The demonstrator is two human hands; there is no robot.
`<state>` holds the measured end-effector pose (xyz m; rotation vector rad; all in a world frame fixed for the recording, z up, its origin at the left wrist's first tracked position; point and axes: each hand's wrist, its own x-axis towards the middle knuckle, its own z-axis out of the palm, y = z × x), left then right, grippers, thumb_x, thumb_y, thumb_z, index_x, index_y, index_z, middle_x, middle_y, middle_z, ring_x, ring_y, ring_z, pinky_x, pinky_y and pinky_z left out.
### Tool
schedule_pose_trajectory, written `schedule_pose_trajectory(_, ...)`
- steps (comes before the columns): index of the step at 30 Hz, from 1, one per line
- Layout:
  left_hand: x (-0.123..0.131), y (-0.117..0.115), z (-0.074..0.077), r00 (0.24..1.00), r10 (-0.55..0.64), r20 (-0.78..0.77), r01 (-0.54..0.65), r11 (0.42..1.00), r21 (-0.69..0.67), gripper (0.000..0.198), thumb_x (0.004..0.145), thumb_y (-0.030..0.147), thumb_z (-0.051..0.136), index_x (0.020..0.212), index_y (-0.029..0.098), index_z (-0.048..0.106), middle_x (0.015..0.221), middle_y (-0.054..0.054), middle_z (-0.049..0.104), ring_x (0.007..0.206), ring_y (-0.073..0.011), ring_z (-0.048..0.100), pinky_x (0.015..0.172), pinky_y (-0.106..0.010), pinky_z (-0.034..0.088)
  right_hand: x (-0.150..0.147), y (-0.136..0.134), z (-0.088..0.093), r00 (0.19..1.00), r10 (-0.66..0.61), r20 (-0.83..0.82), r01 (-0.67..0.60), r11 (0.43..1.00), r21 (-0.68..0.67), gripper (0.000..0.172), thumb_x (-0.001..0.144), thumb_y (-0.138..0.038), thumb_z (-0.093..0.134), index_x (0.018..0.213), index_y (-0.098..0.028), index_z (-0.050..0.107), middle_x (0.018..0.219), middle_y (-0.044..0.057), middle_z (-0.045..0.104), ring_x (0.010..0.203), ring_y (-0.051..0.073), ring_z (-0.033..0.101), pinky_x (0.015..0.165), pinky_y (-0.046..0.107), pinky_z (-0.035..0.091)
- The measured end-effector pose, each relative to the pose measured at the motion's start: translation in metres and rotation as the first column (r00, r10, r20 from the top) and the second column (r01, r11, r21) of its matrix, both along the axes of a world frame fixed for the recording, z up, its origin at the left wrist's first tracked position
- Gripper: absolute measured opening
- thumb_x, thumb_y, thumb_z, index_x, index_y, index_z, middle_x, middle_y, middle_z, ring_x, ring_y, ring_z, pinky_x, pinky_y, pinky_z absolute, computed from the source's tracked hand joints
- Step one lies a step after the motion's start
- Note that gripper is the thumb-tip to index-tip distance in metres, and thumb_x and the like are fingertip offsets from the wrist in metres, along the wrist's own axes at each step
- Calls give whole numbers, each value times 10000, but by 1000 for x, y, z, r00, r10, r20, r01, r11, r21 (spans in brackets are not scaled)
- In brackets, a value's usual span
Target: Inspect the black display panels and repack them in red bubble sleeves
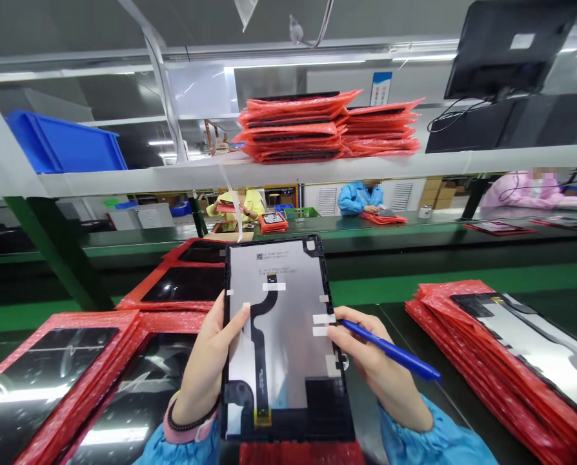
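A tablet screen assembly point(293, 336) is held up before me, its silver back facing me. A black flex cable point(258, 342) runs down it, and white tape strips point(323, 319) sit at its right edge. Gripping its left edge is my left hand point(211, 361), thumb on the silver back. My right hand point(373, 355) is closed around a blue pen point(395, 354), which slants down to the right. The thumb and fingers of that hand also pinch the right edge beside the tape strips. Below the assembly, part of a red bubble bag point(301, 453) shows.
On the left lie dark screens point(51, 368) on red bubble bags. To the right stands a stack of red bags point(482, 361) with another screen assembly point(535, 336) on top. A shelf point(182, 175) overhead bears more red bags point(293, 129) and a blue bin point(70, 145). Several co-workers sit opposite.
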<state>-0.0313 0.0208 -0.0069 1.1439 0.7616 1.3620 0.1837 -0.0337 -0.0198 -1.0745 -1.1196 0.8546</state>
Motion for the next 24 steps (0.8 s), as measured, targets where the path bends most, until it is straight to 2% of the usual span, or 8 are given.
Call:
schedule_pose_trajectory(2,1,6,-1,999,-47,19,47,998,-40,607,784,359,742,1347,290,527,1261,-30,674,1059,-214,675,892,-273,538,3,2,-2,991,-6,-137,-5,997,-76,345,572,-454,839,776,-200,726,717,11,615,599,150,538,518,260,471)
schedule_pose_trajectory(5,1,14,-5,997,-75,19,76,995,-64,606,786,356,741,1347,280,525,1246,-36,681,1042,-219,682,877,-278,543,5,5,-5,963,-18,-268,-25,987,-157,390,502,-408,889,798,-200,744,819,35,696,609,159,613,514,261,514)
schedule_pose_trajectory(9,-3,20,-10,999,-36,-15,36,999,-15,563,808,354,717,1335,291,531,1273,-18,665,1114,-208,644,889,-251,526,4,10,-10,955,37,-296,-89,983,-162,367,561,-415,864,836,-200,751,791,50,731,617,189,663,571,305,554)
schedule_pose_trajectory(14,-7,19,-13,984,96,-147,-83,992,91,544,802,380,716,1311,278,557,1281,-19,661,1142,-226,628,913,-253,505,1,15,-14,999,47,-27,-49,998,-50,262,728,-465,732,747,-204,707,686,29,656,603,184,596,555,293,490)
schedule_pose_trajectory(17,-5,15,-11,969,137,-206,-109,984,144,498,803,399,706,1268,261,594,1224,-27,690,1088,-230,655,897,-261,514,-1,19,-14,977,-24,210,31,999,-27,351,777,-467,667,569,-204,563,511,-32,449,478,120,414,456,254,336)
schedule_pose_trajectory(20,-3,10,-10,944,184,-274,-129,970,208,379,796,384,710,1141,234,662,1044,-23,752,903,-204,711,786,-239,549,0,26,-16,944,-92,316,108,994,-32,454,775,-498,647,505,-218,412,444,-65,309,420,93,304,427,253,257)
schedule_pose_trajectory(22,-1,9,-13,908,256,-330,-157,941,299,243,798,352,710,993,207,701,868,-15,772,767,-192,726,696,-229,564,1,30,-18,941,-142,307,154,988,-17,408,738,-505,699,544,-219,481,453,-50,417,433,120,413,449,259,341)
schedule_pose_trajectory(24,-1,10,-19,851,366,-376,-159,863,480,133,824,289,685,913,194,713,768,-11,772,661,-181,725,610,-225,570,2,32,-20,971,-147,186,149,989,2,301,691,-469,775,800,-216,655,722,24,685,673,214,643,617,301,502)
